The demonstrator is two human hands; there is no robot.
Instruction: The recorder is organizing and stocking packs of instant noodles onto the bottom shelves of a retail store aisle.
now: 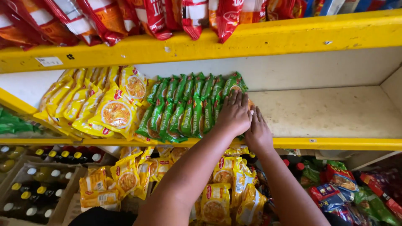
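Just under both hands [245, 121]: green pkts [184, 106]

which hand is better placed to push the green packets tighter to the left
Left, probably. The left hand lies flat on the end of the green packets, while the right hand sits beside it, nearer the shelf edge.

Glossy plastic green packets [184, 106] on a matt, scuffed shelf [326, 113].
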